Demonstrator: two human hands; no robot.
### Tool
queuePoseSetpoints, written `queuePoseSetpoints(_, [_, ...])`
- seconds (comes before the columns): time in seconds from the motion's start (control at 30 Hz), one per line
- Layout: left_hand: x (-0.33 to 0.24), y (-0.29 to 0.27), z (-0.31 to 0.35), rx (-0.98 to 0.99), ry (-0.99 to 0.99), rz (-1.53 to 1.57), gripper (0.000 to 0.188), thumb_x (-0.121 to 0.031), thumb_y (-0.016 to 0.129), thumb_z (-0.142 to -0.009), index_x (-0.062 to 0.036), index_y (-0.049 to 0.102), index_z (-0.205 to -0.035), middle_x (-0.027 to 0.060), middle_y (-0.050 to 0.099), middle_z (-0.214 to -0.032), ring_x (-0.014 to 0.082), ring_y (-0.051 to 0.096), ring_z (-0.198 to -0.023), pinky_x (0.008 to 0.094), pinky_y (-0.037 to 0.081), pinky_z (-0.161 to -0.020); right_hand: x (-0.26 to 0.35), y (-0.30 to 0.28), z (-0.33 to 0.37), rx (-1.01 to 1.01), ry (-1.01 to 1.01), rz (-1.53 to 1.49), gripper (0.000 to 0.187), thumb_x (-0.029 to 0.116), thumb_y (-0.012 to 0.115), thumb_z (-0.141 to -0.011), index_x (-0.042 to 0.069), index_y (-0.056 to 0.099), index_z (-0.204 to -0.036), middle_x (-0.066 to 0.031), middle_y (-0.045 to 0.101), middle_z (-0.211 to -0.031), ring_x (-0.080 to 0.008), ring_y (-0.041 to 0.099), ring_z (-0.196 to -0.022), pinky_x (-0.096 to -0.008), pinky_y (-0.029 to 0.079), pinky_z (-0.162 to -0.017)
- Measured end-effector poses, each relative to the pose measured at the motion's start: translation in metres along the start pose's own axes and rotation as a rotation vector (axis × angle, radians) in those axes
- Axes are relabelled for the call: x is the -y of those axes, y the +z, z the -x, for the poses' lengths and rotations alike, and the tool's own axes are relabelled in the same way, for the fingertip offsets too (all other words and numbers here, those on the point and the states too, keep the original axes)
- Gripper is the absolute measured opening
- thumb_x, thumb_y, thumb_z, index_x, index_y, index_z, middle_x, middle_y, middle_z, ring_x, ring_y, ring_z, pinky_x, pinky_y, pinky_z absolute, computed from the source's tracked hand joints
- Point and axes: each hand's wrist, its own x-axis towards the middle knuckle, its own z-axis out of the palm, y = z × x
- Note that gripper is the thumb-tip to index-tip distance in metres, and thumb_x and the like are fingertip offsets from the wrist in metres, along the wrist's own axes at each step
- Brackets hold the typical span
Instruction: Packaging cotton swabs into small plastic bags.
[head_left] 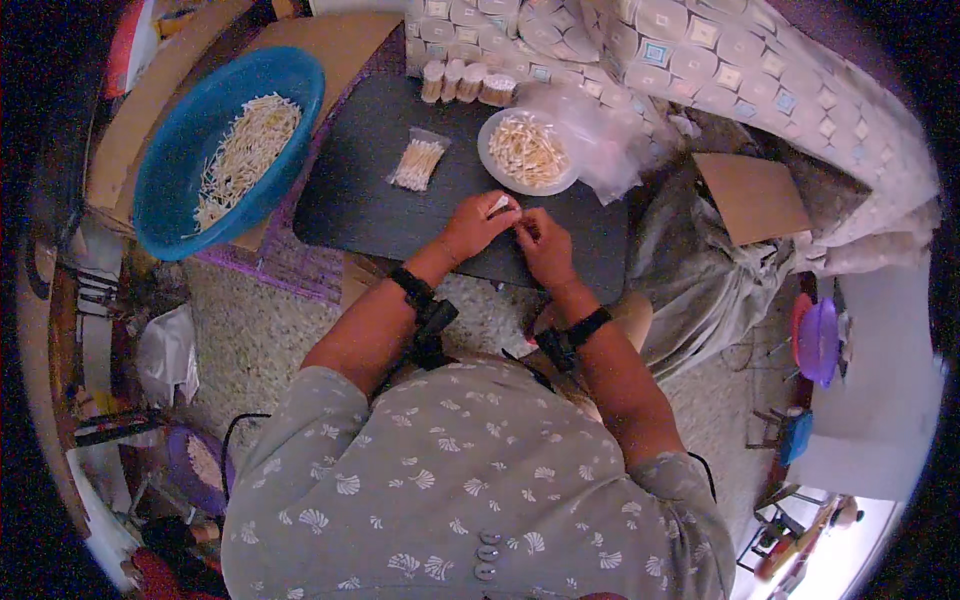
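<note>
Over the near edge of a dark table (365, 215), my left hand (478, 226) is closed around cotton swabs (499, 204), of which only white tips show. My right hand (545, 248) is pinched beside its fingertips; whatever it grips is too small to make out. Just beyond both hands, a white bowl (489, 172) holds a heap of loose cotton swabs. To the left lies a clear plastic bag (418, 162) packed with swabs. Several round containers (453, 80) of swabs stand in a row at the table's far edge.
A large blue basin (160, 205) with many loose swabs sits left of the table. Crumpled clear plastic (605, 150) lies right of the bowl. Patterned fabric (700, 60) covers furniture behind, and a cardboard piece (750, 198) rests on grey cloth (690, 300) at right.
</note>
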Motion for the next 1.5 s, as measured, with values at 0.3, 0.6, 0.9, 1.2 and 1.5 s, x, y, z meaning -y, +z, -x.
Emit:
queuePoseSetpoints(0.3, [0.003, -0.002, 0.001, -0.027, -0.01, 0.029, 0.021, -0.022, 0.06, -0.087, -0.0024, 0.063, -0.093, 0.0108, 0.067, -0.085, 0.02, 0.064, -0.078, 0.0328, 0.049, -0.071, 0.005, 0.002, 0.0, -0.016, -0.056, 0.019, 0.016, 0.02, 0.06, -0.085, 0.008, 0.058, -0.095, -0.0136, 0.062, -0.093, -0.0341, 0.061, -0.086, -0.0409, 0.049, -0.074])
queuePoseSetpoints(0.6, [-0.003, -0.001, 0.003, -0.095, -0.01, 0.044, 0.019, -0.021, 0.057, -0.089, -0.0042, 0.063, -0.096, 0.0114, 0.067, -0.088, 0.0221, 0.064, -0.081, 0.0335, 0.05, -0.073, -0.009, 0.002, 0.0, -0.162, 0.039, -0.217, 0.014, 0.017, 0.063, -0.085, 0.005, 0.061, -0.092, -0.0092, 0.063, -0.088, -0.0219, 0.062, -0.074, -0.0338, 0.049, -0.068])
queuePoseSetpoints(0.9, [-0.011, -0.002, 0.003, 0.066, 0.015, -0.19, 0.024, -0.026, 0.053, -0.092, -0.0046, 0.06, -0.099, 0.0163, 0.065, -0.093, 0.0339, 0.063, -0.086, 0.0403, 0.049, -0.074, -0.007, -0.011, -0.004, -0.199, 0.268, -0.777, 0.014, 0.01, 0.062, -0.086, 0.005, 0.057, -0.098, -0.0002, 0.059, -0.076, -0.0068, 0.055, -0.063, -0.0203, 0.043, -0.054])
queuePoseSetpoints(1.2, [-0.006, -0.005, 0.002, 0.112, -0.08, -0.009, 0.024, -0.026, 0.049, -0.094, -0.0037, 0.056, -0.097, 0.0116, 0.063, -0.078, 0.0249, 0.062, -0.07, 0.037, 0.048, -0.066, 0.016, -0.015, -0.016, -0.195, 0.274, -0.797, 0.016, 0.012, 0.062, -0.088, 0.004, 0.061, -0.102, -0.0035, 0.065, -0.086, -0.0087, 0.056, -0.064, -0.0219, 0.047, -0.056])
queuePoseSetpoints(1.5, [0.001, -0.007, 0.003, 0.199, -0.024, 0.173, 0.025, -0.025, 0.041, -0.098, -0.0043, 0.054, -0.101, 0.0059, 0.061, -0.08, 0.0148, 0.056, -0.067, 0.0304, 0.047, -0.062, 0.029, -0.009, -0.016, -0.116, 0.087, -0.437, 0.018, 0.011, 0.058, -0.09, 0.001, 0.061, -0.104, -0.007, 0.066, -0.089, -0.0117, 0.06, -0.07, -0.0256, 0.05, -0.064])
